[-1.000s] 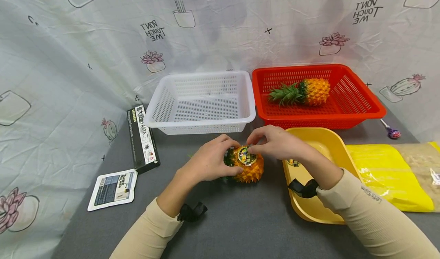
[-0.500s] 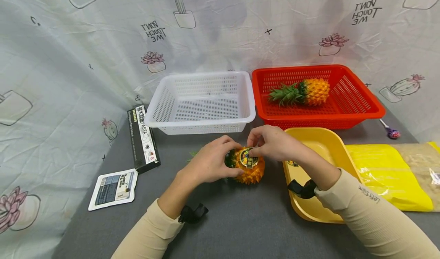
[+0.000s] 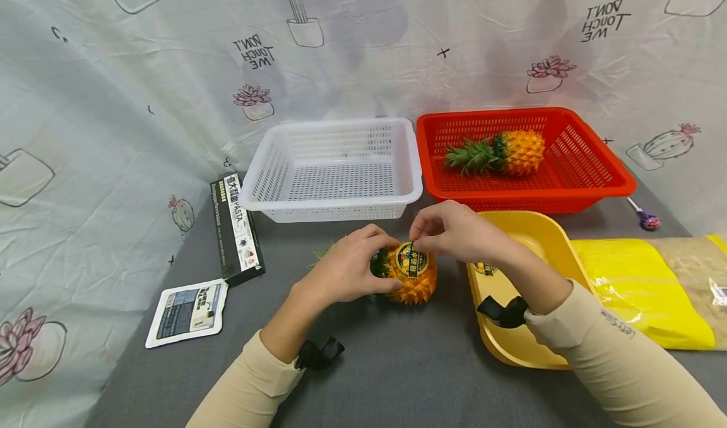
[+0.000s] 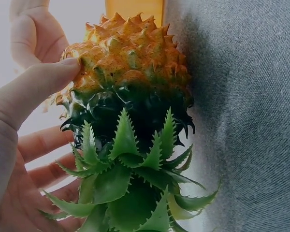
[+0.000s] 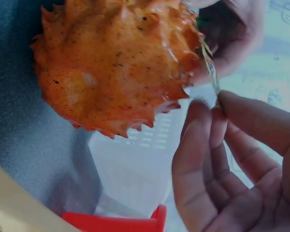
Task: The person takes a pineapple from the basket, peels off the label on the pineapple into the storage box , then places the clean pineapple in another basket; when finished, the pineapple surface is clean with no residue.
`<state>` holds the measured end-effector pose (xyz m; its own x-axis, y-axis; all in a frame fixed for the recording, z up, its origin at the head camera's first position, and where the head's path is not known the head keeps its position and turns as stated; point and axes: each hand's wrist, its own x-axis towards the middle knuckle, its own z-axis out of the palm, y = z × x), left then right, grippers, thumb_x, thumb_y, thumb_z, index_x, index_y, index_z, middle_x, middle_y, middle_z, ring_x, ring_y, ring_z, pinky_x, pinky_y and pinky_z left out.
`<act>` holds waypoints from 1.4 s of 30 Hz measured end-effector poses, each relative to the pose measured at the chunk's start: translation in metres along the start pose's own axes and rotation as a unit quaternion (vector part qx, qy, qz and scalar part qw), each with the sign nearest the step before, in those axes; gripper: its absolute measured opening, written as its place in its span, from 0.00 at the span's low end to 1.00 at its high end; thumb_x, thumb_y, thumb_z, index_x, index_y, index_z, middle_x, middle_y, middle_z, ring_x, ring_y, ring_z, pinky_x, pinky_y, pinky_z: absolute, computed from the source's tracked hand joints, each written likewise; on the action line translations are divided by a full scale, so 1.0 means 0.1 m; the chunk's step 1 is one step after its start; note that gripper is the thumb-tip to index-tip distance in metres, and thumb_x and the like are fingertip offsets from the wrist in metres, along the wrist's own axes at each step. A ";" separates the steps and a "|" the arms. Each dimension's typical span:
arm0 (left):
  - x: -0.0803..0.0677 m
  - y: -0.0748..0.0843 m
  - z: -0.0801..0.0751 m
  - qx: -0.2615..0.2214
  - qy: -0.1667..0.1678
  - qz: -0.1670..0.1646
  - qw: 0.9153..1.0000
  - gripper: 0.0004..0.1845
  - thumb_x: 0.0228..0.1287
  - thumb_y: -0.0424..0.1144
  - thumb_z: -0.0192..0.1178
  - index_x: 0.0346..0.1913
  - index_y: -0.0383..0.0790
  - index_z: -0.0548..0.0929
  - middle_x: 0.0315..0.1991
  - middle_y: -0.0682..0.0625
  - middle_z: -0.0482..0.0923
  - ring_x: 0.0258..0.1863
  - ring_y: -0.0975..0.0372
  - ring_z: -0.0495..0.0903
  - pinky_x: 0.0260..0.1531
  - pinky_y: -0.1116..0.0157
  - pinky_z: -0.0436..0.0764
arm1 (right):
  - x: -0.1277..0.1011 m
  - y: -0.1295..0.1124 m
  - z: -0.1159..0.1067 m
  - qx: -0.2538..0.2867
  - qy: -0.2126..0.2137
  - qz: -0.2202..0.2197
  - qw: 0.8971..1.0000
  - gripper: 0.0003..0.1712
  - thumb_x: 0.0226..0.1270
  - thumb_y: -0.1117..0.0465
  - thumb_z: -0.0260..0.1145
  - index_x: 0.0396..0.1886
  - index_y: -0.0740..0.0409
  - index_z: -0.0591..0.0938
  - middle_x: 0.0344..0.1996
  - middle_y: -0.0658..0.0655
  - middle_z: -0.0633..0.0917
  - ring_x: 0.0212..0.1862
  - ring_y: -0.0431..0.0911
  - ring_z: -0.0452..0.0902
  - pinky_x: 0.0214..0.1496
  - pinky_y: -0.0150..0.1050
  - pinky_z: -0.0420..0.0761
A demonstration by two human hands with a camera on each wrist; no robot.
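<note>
An orange pineapple (image 3: 419,287) with green leaves lies on its side on the grey table in front of me. My left hand (image 3: 356,264) grips it near the crown, thumb on the near side; in the left wrist view the thumb presses on its spiky skin (image 4: 128,63). On its upper side is a round black-and-gold sticker (image 3: 411,261). My right hand (image 3: 457,231) pinches the sticker's edge between thumb and forefinger. The right wrist view shows the sticker (image 5: 210,65) edge-on, standing up from the fruit at the pinched end.
Behind stand a white basket (image 3: 329,211) and a red basket (image 3: 528,199) holding another pineapple (image 3: 522,152). A yellow tray (image 3: 545,352) with a similar sticker lies under my right forearm. Around are a pasta box (image 3: 235,226), white packet (image 3: 187,313), yellow bag (image 3: 636,283) and lollipop (image 3: 649,219).
My right hand has lifted slightly up and to the right, with the thumb covering less of the sticker. My left hand keeps its grip on the pineapple, nearly unmoved.
</note>
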<state>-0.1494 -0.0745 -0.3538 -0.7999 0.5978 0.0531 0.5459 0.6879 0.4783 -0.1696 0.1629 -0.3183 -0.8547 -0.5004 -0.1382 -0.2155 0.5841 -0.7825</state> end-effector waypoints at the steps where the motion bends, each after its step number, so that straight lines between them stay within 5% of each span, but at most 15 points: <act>1: 0.00 0.00 0.00 0.000 -0.001 -0.001 1.000 0.32 0.56 0.54 0.77 0.62 0.47 0.84 0.55 0.54 0.79 0.53 0.60 0.80 0.55 0.58 0.82 | 0.00 0.00 -0.01 0.013 -0.004 0.002 1.000 0.03 0.68 0.63 0.71 0.39 0.58 0.87 0.32 0.54 0.87 0.34 0.51 0.81 0.38 0.41 0.84; 22: -0.03 -0.04 0.00 0.000 0.002 -0.008 1.000 0.32 0.57 0.54 0.76 0.62 0.47 0.82 0.57 0.53 0.78 0.53 0.59 0.81 0.55 0.56 0.82 | -0.18 0.07 -0.30 0.107 -0.047 0.032 0.993 0.11 0.70 0.59 0.71 0.46 0.62 0.85 0.38 0.60 0.86 0.32 0.55 0.84 0.39 0.46 0.88; 30: -0.02 -0.05 0.00 0.005 0.008 -0.013 1.000 0.31 0.57 0.56 0.75 0.61 0.48 0.82 0.57 0.54 0.78 0.51 0.60 0.81 0.53 0.57 0.82 | -0.30 0.16 -0.45 0.082 -0.047 0.058 0.994 0.11 0.71 0.56 0.70 0.46 0.57 0.85 0.40 0.59 0.86 0.41 0.57 0.81 0.43 0.49 0.87; 42: -0.02 -0.08 0.01 0.000 0.006 -0.009 1.000 0.31 0.57 0.56 0.74 0.62 0.48 0.82 0.57 0.54 0.79 0.52 0.59 0.81 0.53 0.56 0.82 | -0.51 0.37 -0.66 0.058 -0.037 0.084 0.994 0.13 0.72 0.55 0.70 0.48 0.58 0.84 0.44 0.59 0.84 0.41 0.54 0.78 0.41 0.46 0.86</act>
<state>-0.1517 -0.0807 -0.3580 -0.8126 0.5803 0.0545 0.5311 0.6987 0.4793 -0.1648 0.2523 -0.3006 -0.8356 -0.4503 -0.3147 -0.0129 0.5886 -0.8083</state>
